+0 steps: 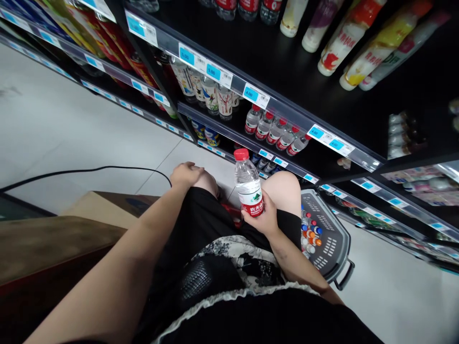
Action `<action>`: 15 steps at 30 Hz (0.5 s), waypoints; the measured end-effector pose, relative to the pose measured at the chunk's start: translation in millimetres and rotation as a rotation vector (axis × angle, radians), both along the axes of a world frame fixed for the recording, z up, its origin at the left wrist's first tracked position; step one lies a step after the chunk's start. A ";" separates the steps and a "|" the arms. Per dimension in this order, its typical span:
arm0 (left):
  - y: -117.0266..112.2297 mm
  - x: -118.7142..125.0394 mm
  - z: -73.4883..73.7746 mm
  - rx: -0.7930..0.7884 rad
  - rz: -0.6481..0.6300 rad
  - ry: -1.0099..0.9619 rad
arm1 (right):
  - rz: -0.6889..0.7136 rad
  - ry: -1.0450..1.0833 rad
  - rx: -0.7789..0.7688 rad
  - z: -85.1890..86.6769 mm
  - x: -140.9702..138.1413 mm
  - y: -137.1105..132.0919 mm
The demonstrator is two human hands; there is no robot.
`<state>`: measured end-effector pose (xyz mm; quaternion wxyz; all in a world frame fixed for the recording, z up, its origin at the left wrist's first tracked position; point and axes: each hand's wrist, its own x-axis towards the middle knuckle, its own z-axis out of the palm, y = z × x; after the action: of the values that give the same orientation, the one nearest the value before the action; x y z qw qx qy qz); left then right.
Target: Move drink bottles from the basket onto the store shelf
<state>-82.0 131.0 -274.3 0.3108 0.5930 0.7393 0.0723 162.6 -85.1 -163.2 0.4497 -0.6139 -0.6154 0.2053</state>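
My right hand (pixel 263 215) is wrapped round the lower part of a clear water bottle (pixel 247 184). The bottle is upright with a slight tilt, has a red cap and a red-and-white label, and is held above my lap between my knees. My left hand (pixel 186 174) lies over my left knee, fingers resting on it and holding nothing. Ahead, on a low shelf, stands a row of similar red-capped water bottles (pixel 276 131). Left of that row are taller bottles with illustrated labels (pixel 211 93).
A grey basket (pixel 337 239) holding several small bottles with coloured caps stands on the floor to my right. Cardboard boxes (pixel 111 208) and a black cable (pixel 107 167) are at my left. Shelf edges with price tags (pixel 256 95) cross in front; milky drink bottles (pixel 344 43) stand higher up.
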 end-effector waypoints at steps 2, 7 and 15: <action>0.0 -0.3 -1.0 0.009 -0.009 0.016 | -0.053 -0.152 0.071 3.6 -1.2 2.9; 6.0 -5.4 2.0 -0.044 -0.020 0.020 | -0.132 -0.233 0.183 -1.0 -7.9 8.2; 13.5 -12.3 30.5 -0.151 0.022 0.103 | -0.424 -0.045 0.359 40.5 -16.4 94.4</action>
<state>-94.2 144.5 -243.8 0.3154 0.5627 0.7640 -0.0110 146.2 9.3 -122.7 0.5703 -0.6440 -0.5096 -0.0194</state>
